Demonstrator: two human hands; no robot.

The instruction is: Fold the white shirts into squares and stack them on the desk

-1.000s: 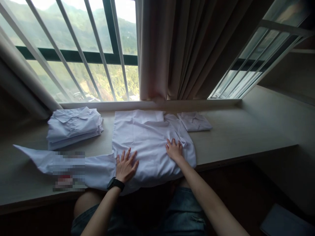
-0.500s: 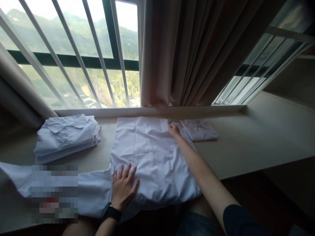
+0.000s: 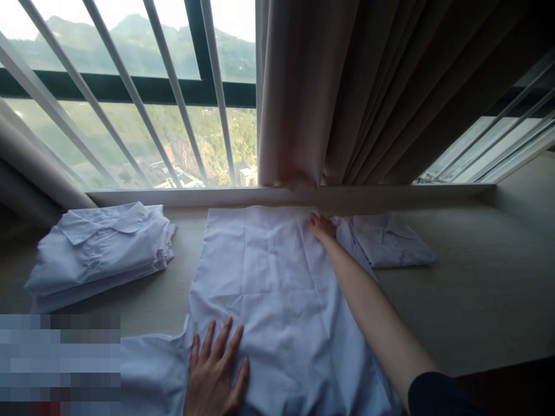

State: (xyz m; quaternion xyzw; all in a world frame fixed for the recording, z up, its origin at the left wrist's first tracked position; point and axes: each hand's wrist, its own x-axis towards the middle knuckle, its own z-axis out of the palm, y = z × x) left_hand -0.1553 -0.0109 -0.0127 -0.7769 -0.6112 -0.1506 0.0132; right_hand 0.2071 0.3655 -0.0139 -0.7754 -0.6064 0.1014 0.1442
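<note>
A white shirt (image 3: 269, 266) lies spread out before me, with a sleeve (image 3: 151, 367) stretching off to the left. My left hand (image 3: 214, 370) rests flat on the near left part of the shirt, its fingers spread. At the shirt's far right corner, my right hand (image 3: 323, 226) has its fingers closed on the edge of the cloth. More white fabric (image 3: 347, 231) bunches just beyond that hand, partly under the forearm. The shirt's near edge runs out of view.
Folded white shirts (image 3: 104, 242) are stacked on the left of the pale surface (image 3: 433, 306). A flat folded white garment (image 3: 392, 240) lies on the right. Behind stand a barred window (image 3: 173, 138) and a heavy curtain (image 3: 295, 98). A blurred patch hides the lower left.
The view has moved closer to the shirt. My right hand stays closed at the far right corner, and the cloth there looks straighter. My left hand still lies flat on the shirt.
</note>
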